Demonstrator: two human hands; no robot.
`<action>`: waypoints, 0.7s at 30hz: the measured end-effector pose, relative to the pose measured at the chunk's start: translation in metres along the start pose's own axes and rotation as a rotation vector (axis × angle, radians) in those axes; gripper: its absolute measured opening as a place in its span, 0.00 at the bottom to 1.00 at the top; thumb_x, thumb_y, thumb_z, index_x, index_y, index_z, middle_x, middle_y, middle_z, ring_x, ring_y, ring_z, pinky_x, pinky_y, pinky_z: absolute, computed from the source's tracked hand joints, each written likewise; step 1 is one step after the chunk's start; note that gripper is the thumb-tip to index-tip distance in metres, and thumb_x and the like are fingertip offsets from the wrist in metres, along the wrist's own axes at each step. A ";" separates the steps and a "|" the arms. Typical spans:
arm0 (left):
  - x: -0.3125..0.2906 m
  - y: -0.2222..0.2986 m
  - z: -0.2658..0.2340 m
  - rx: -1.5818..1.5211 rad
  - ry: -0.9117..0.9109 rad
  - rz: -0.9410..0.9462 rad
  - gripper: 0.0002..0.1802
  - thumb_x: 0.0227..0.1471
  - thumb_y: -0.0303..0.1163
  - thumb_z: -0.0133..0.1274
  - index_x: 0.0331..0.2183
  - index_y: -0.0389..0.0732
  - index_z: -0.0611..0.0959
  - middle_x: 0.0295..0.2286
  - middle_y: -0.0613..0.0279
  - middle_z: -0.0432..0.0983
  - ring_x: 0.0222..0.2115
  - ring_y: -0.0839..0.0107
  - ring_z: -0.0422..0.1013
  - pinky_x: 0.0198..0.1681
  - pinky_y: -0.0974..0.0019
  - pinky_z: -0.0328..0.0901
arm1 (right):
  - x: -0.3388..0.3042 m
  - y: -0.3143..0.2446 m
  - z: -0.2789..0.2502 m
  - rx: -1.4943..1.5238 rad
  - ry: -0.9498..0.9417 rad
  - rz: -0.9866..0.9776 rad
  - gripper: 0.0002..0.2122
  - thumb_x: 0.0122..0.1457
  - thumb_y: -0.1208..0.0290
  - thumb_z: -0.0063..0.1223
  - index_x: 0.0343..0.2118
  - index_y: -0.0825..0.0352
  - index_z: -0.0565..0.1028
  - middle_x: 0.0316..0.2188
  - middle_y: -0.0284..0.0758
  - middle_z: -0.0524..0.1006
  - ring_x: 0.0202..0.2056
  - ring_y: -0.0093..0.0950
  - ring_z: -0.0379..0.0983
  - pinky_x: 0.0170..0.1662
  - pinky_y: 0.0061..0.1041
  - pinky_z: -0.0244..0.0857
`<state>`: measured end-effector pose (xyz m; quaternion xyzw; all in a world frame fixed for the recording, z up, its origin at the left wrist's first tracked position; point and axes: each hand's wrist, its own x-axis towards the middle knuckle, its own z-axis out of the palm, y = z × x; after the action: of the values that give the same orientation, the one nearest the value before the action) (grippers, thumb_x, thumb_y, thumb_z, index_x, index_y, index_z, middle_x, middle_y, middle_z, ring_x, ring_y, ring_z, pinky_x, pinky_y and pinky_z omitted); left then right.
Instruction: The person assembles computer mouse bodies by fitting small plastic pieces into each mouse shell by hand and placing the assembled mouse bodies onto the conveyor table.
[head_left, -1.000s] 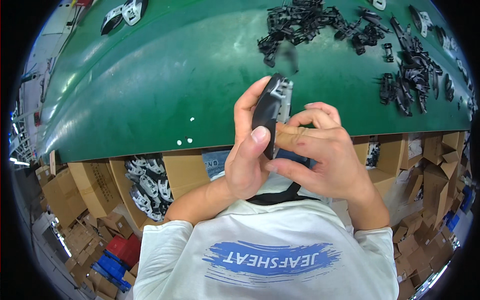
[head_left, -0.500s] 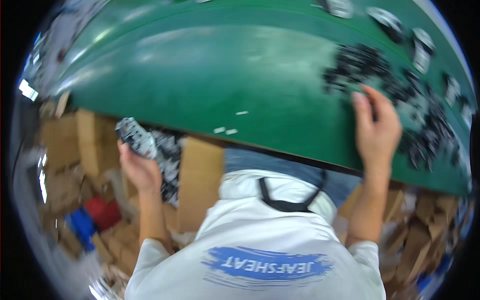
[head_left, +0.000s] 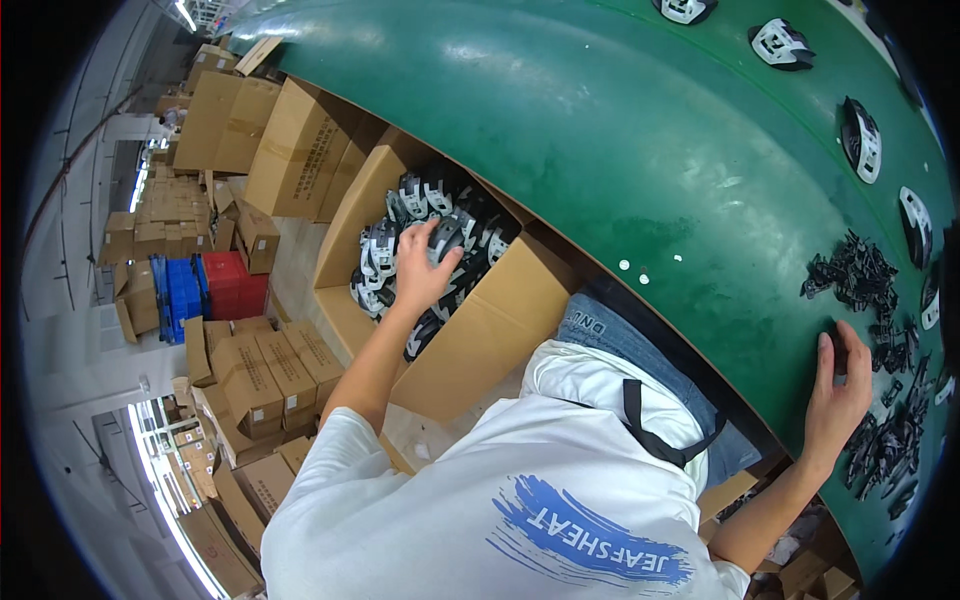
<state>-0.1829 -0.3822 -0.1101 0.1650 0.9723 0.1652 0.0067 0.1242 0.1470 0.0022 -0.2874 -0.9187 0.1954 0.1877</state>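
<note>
My left hand (head_left: 425,268) reaches into an open cardboard box (head_left: 490,345), thumb and fingers closed around a black-and-white moulded plastic shell (head_left: 446,238). Beneath and around that shell lie several more like it, piled loosely in the box. On the right, my right hand (head_left: 838,400) is held by the table's near edge, its fingers curled and pinched around a small dark piece (head_left: 839,343), partly hidden by the fingers. Close beside it is a heap of small black plastic parts (head_left: 855,272) on the green table (head_left: 600,140).
More black-and-white shells (head_left: 783,44) stand in a spaced row along the table's far side. Small white bits (head_left: 625,265) lie near its front edge. Stacked cartons (head_left: 255,375), a blue crate (head_left: 178,298) and a red crate (head_left: 233,284) fill the floor at left.
My view has turned left. My left hand, which held the shell up beside the table, now has it down among the shells in the box. My right hand stays near the black parts.
</note>
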 end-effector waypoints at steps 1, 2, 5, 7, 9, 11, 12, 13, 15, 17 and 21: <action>0.008 -0.003 0.008 -0.007 -0.002 0.011 0.37 0.57 0.46 0.66 0.62 0.40 0.76 0.57 0.42 0.69 0.58 0.45 0.68 0.64 0.50 0.62 | -0.002 0.006 -0.003 0.038 -0.012 0.113 0.10 0.69 0.76 0.60 0.50 0.71 0.81 0.40 0.36 0.82 0.36 0.20 0.73 0.42 0.20 0.68; 0.017 -0.009 0.016 -0.006 0.078 -0.022 0.37 0.57 0.48 0.65 0.62 0.39 0.75 0.57 0.42 0.69 0.57 0.45 0.68 0.64 0.49 0.62 | -0.002 0.010 -0.004 0.083 -0.022 0.222 0.08 0.69 0.75 0.60 0.47 0.72 0.80 0.40 0.36 0.82 0.37 0.21 0.74 0.42 0.21 0.68; 0.065 -0.013 0.016 -0.219 0.219 -0.141 0.31 0.64 0.45 0.61 0.61 0.38 0.76 0.54 0.48 0.71 0.51 0.56 0.71 0.59 0.54 0.66 | -0.005 0.017 -0.015 0.135 -0.019 0.330 0.06 0.68 0.76 0.60 0.43 0.73 0.79 0.42 0.37 0.82 0.38 0.23 0.74 0.43 0.23 0.69; 0.110 -0.001 0.007 -0.544 0.425 -0.116 0.26 0.65 0.40 0.60 0.60 0.38 0.77 0.52 0.53 0.72 0.46 0.65 0.71 0.55 0.60 0.68 | -0.011 0.015 -0.018 0.192 0.070 0.285 0.05 0.68 0.76 0.60 0.41 0.73 0.79 0.41 0.37 0.81 0.38 0.25 0.74 0.44 0.26 0.69; 0.156 0.036 -0.008 -0.572 0.525 -0.037 0.22 0.65 0.36 0.60 0.58 0.39 0.79 0.50 0.58 0.72 0.44 0.69 0.72 0.52 0.63 0.69 | -0.012 0.019 -0.018 0.242 0.177 0.234 0.05 0.67 0.77 0.61 0.40 0.73 0.78 0.40 0.38 0.80 0.38 0.28 0.75 0.45 0.28 0.70; 0.197 0.079 -0.023 -0.562 0.524 0.014 0.21 0.65 0.34 0.59 0.57 0.39 0.79 0.50 0.58 0.73 0.44 0.68 0.72 0.51 0.62 0.69 | -0.018 0.026 -0.023 0.087 0.175 0.043 0.04 0.64 0.79 0.61 0.39 0.73 0.79 0.41 0.41 0.81 0.39 0.33 0.77 0.47 0.30 0.70; 0.222 0.101 -0.026 -0.517 0.530 0.121 0.21 0.64 0.33 0.58 0.56 0.39 0.80 0.50 0.58 0.74 0.44 0.67 0.72 0.51 0.62 0.69 | -0.020 0.026 -0.023 0.142 0.170 0.079 0.04 0.62 0.82 0.62 0.39 0.73 0.80 0.41 0.42 0.82 0.40 0.37 0.78 0.48 0.32 0.71; 0.245 0.124 -0.028 -0.470 0.534 0.225 0.20 0.63 0.31 0.58 0.56 0.40 0.80 0.51 0.58 0.74 0.44 0.66 0.73 0.52 0.61 0.69 | -0.020 0.024 -0.024 0.137 0.191 0.082 0.04 0.62 0.82 0.62 0.39 0.73 0.80 0.41 0.42 0.82 0.40 0.37 0.78 0.48 0.32 0.71; 0.283 0.189 -0.022 -0.470 0.456 0.433 0.23 0.61 0.30 0.59 0.57 0.41 0.79 0.52 0.56 0.74 0.46 0.62 0.73 0.54 0.60 0.68 | -0.024 0.023 -0.025 0.166 0.168 0.097 0.05 0.61 0.83 0.63 0.39 0.73 0.80 0.40 0.41 0.83 0.42 0.37 0.79 0.50 0.33 0.71; 0.315 0.263 -0.008 -0.488 0.341 0.603 0.33 0.59 0.33 0.60 0.64 0.43 0.73 0.56 0.50 0.73 0.54 0.55 0.71 0.61 0.54 0.65 | -0.026 0.029 -0.025 0.133 0.202 0.091 0.06 0.60 0.84 0.64 0.39 0.73 0.81 0.38 0.41 0.83 0.41 0.34 0.79 0.47 0.31 0.73; 0.413 0.312 0.012 0.066 0.366 0.886 0.47 0.57 0.36 0.62 0.73 0.47 0.60 0.64 0.41 0.67 0.64 0.45 0.65 0.69 0.47 0.57 | -0.020 0.019 -0.034 0.275 0.129 0.225 0.05 0.59 0.84 0.65 0.38 0.74 0.81 0.37 0.41 0.83 0.35 0.28 0.79 0.39 0.25 0.73</action>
<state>-0.4726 0.0330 -0.0032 0.5320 0.7983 0.1477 -0.2407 0.1642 0.1579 0.0175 -0.3719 -0.8315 0.3198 0.2609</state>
